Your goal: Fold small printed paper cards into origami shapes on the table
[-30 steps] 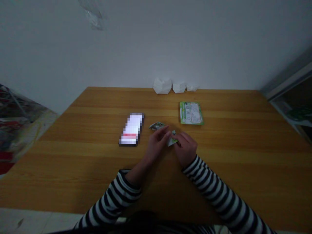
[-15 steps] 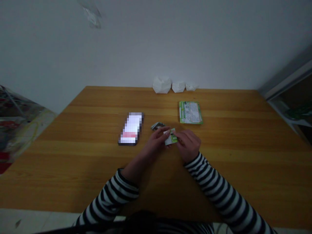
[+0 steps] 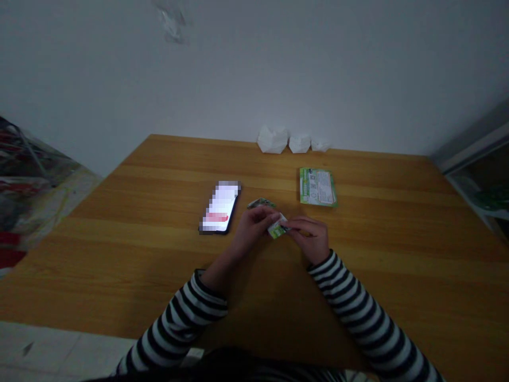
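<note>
In the head view, the left hand and right hand meet, their fingers pinching a small folded green-and-white paper, partly hidden, its print unreadable. Just beyond lies a crumpled scrap. On the wooden table, a green printed card lies far right; a phone, its screen blurred, lies left.

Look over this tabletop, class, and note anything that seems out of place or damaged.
The green-and-white paper piece pinched between the left hand and right hand looks creased and folded, unlike the flat printed green card beyond it. A crumpled grey-green scrap lies just beyond the hands.
</note>
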`<state>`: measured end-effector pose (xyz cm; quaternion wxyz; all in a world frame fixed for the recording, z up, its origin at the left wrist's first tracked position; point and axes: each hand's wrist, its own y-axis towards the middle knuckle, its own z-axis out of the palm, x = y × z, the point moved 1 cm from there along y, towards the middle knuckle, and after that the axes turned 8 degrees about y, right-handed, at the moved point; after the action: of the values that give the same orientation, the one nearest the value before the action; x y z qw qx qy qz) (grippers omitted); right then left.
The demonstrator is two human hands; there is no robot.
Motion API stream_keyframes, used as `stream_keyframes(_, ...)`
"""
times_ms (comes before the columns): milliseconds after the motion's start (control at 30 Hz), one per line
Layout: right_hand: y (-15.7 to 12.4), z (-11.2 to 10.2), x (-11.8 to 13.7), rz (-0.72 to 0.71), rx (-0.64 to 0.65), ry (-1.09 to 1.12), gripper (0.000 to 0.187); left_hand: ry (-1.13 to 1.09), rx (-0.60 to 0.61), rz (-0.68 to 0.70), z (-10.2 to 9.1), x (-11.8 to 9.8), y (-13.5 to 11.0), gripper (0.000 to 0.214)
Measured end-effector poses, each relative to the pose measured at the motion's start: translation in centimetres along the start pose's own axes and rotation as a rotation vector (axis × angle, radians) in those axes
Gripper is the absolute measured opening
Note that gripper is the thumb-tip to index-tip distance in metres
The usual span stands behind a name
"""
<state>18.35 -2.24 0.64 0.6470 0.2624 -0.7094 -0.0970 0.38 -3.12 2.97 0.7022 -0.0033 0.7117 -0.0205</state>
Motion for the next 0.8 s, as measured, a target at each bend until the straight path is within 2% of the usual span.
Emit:
stream_keyframes(200, 0.0, 0.4, -0.2, 0.148, -0.325, 0.138, 0.013, 0.115, 0.054, 0.160, -0.2, -0.4, 0.0, 0.029)
stream_keyframes(333, 0.2, 0.9, -0.3, 0.211, -0.339, 0.264, 0.006, 0.196, -0.058, 0.287, -0.3, -0.1, -0.1, 0.012)
stream_keyframes(400, 0.2, 1.1, -0.4, 0.228, -0.340, 0.318, 0.005, 0.215, -0.107, 0.316, -0.2, 0.3, -0.2, 0.011)
stream_keyframes(600, 0.3, 0.9, -0.3, 0.247, -0.343, 0.314, 0.007, 0.173, -0.241, 0.228, -0.1, 0.9, -0.4, 0.008)
stream_keyframes(733, 0.4, 1.1, 0.2, 0.255, -0.370, 0.311, 0.005, 0.149, -0.250, 0.125, 0.4, 0.6, -0.5, 0.010)
stream_keyframes(800, 0.4, 1.4, 0.5, 0.265, -0.404, 0.309, 0.009, 0.093, -0.257, 0.050, 0.8, 0.4, -0.6, 0.012)
